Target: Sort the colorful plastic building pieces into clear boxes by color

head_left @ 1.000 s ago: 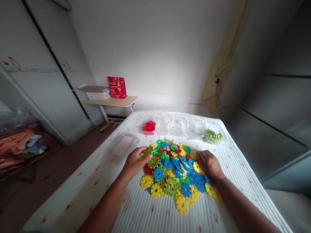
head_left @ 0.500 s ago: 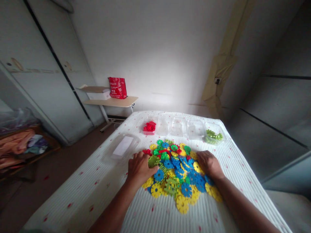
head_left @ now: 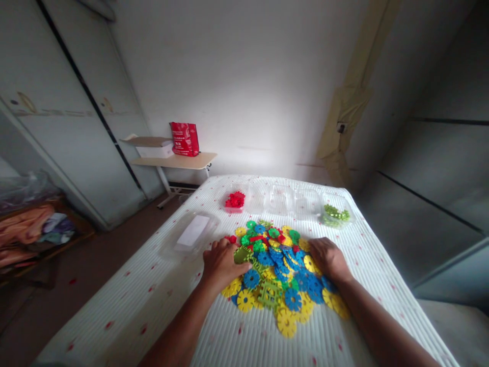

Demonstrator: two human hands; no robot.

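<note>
Rising far beyond the pile, a pale wall (head_left: pixel 248 86) spans the room, and a tall grey cupboard (head_left: pixel 49 117) stands well to the pile's left. Under the pile spreads a white ribbed cover (head_left: pixel 153 300) dotted with red marks. A small side table (head_left: pixel 187 161) stands behind the pile and off to its left, bearing a red bag (head_left: pixel 185 139) and, just beside that, a white box (head_left: pixel 155 149). Far left of the pile, folded clothes (head_left: pixel 26 229) fill a wooden crate.

The pile (head_left: pixel 280 270) itself is a loose heap of flat toy pieces in blue, yellow, green and red, lying between the two hands. The left hand (head_left: pixel 221 262) rests at the pile's left edge, thumb apart from bent fingers, around a green piece (head_left: pixel 241 255); whether it grips that piece I cannot tell. The right hand (head_left: pixel 330 259) lies against the pile's right edge, fingers curled, tips hidden, so I cannot tell whether it pinches anything.

Left of the pile lies a clear container (head_left: pixel 171 244) with a white label (head_left: pixel 193 230). Behind the pile runs a row of clear tubs (head_left: pixel 278 199); the leftmost holds red pieces (head_left: pixel 236 199), the rightmost light green ones (head_left: pixel 336 213).
</note>
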